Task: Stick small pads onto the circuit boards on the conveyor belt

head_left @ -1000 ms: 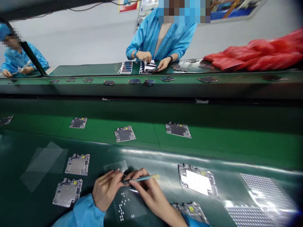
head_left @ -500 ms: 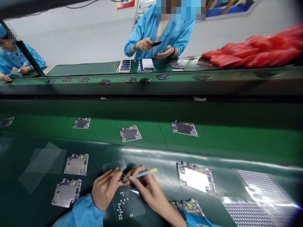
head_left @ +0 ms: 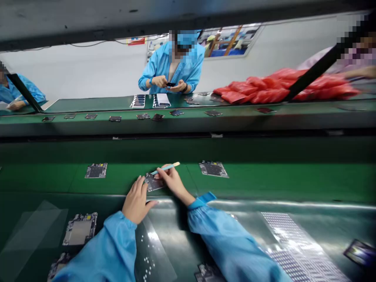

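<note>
On the green belt, a circuit board (head_left: 154,184) lies between my hands, partly hidden by them. My left hand (head_left: 137,201) is open at its left edge, with fingers extended and the thumb apart; the fingertips touch or nearly touch the board. Above the board, my right hand (head_left: 173,182) is closed around slim light-blue tweezers (head_left: 166,168) with a cream end. Their narrow dark tip points left, over the board's upper edge. Anything held at the tip is too small to make out. A clear sheet with white dots (head_left: 149,250) lies on the bench below my forearms.
More circuit boards (head_left: 96,170) (head_left: 213,169) rest on the belt. A shielded board (head_left: 80,229) and clear films (head_left: 38,227) are at left; sticker sheets (head_left: 296,243) lie at right. Across the line, a person in blue (head_left: 173,70) works near red bags (head_left: 264,88).
Both hands have moved forward from the bench to the board on the belt. My left hand has left the tweezers' tip and opened. The view has shifted, with the overhead beam more visible.
</note>
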`<control>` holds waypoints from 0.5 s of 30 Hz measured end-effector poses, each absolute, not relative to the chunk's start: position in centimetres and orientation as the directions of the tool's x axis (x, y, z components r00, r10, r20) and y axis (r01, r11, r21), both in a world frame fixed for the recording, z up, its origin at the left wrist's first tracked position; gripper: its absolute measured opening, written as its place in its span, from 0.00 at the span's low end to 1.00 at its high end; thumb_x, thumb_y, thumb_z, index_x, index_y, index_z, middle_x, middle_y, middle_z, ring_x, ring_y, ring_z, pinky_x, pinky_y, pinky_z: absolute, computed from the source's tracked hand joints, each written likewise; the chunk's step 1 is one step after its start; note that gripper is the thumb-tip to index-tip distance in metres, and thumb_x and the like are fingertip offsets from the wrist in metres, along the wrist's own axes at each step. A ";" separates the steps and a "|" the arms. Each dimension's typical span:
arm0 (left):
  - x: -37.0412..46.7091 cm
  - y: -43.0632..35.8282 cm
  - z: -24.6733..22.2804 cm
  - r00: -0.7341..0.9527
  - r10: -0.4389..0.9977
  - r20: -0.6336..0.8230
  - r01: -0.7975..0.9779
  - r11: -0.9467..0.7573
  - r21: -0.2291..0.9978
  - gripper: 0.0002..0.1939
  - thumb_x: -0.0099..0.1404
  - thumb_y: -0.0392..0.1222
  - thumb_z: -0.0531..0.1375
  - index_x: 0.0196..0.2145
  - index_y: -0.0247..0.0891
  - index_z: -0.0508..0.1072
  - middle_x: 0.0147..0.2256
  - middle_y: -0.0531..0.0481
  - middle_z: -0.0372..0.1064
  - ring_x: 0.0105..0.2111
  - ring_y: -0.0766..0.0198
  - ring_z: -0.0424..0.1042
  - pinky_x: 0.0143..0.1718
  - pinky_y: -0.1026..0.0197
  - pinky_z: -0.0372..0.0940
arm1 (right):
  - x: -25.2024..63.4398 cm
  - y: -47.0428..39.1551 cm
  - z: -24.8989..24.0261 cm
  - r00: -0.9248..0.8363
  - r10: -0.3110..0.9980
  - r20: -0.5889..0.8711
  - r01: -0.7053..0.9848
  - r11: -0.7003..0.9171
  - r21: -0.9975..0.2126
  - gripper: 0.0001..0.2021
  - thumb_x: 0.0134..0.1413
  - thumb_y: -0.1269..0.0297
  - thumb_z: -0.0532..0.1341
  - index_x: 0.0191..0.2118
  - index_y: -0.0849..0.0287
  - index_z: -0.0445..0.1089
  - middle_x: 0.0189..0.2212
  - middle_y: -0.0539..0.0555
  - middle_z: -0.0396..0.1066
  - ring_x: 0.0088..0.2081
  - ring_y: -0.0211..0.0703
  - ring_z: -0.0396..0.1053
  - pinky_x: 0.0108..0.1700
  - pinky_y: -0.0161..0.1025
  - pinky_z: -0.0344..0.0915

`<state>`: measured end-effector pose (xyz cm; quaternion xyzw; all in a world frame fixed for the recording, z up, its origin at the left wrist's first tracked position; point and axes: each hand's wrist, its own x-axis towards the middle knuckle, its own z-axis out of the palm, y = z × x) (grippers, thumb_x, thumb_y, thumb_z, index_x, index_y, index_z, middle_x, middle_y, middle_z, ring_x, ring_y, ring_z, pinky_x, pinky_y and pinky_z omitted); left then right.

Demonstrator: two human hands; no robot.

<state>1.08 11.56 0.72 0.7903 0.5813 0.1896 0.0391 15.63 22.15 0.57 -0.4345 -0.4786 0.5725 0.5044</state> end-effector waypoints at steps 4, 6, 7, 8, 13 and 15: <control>0.9 13.5 0.1 0.303 0.924 0.232 0.890 -0.362 0.278 0.24 0.61 0.49 0.63 0.48 0.33 0.61 0.58 0.30 0.58 0.59 0.47 0.60 0.57 0.47 0.61 | 15.6 22.5 -0.5 -0.132 0.991 -0.021 -0.140 -0.040 -0.989 0.27 0.29 0.40 0.70 0.28 0.52 0.59 0.16 0.46 0.72 0.22 0.50 0.75 0.29 0.46 0.74; 0.9 13.5 0.0 0.322 0.920 0.222 0.886 -0.376 0.273 0.22 0.62 0.50 0.62 0.46 0.34 0.62 0.59 0.31 0.58 0.59 0.48 0.59 0.57 0.48 0.60 | 15.9 22.5 -0.8 -0.129 0.991 -0.023 -0.134 -0.040 -0.990 0.26 0.31 0.42 0.70 0.29 0.52 0.59 0.18 0.47 0.74 0.24 0.51 0.76 0.31 0.47 0.75; 1.0 13.4 0.1 0.331 0.918 0.217 0.884 -0.382 0.269 0.21 0.62 0.50 0.61 0.46 0.34 0.62 0.59 0.33 0.58 0.60 0.48 0.58 0.57 0.48 0.60 | 16.1 22.5 -0.9 -0.124 0.992 -0.024 -0.131 -0.040 -0.991 0.26 0.31 0.42 0.70 0.29 0.52 0.59 0.18 0.48 0.74 0.25 0.52 0.77 0.32 0.47 0.75; 1.1 13.4 0.2 0.338 0.917 0.214 0.883 -0.388 0.266 0.21 0.62 0.50 0.61 0.46 0.35 0.62 0.59 0.34 0.58 0.60 0.48 0.58 0.57 0.48 0.61 | 16.3 22.6 -0.9 -0.118 0.993 -0.024 -0.127 -0.039 -0.991 0.25 0.32 0.43 0.70 0.29 0.52 0.59 0.19 0.48 0.74 0.25 0.52 0.77 0.32 0.47 0.75; 2.0 13.9 0.4 0.357 0.909 0.215 0.882 -0.403 0.242 0.22 0.63 0.53 0.60 0.47 0.34 0.63 0.60 0.35 0.57 0.59 0.45 0.59 0.53 0.45 0.63 | 17.2 22.8 -0.8 -0.080 0.997 -0.016 -0.114 -0.025 -0.993 0.24 0.32 0.45 0.70 0.29 0.52 0.59 0.17 0.46 0.73 0.23 0.50 0.76 0.30 0.45 0.74; 2.5 14.0 0.3 0.364 0.905 0.219 0.882 -0.410 0.231 0.22 0.63 0.54 0.59 0.47 0.34 0.64 0.60 0.34 0.57 0.59 0.44 0.59 0.53 0.44 0.63 | 17.4 22.7 -0.8 -0.060 0.998 -0.011 -0.118 -0.018 -0.993 0.23 0.32 0.46 0.71 0.28 0.52 0.60 0.16 0.46 0.72 0.22 0.49 0.75 0.28 0.44 0.73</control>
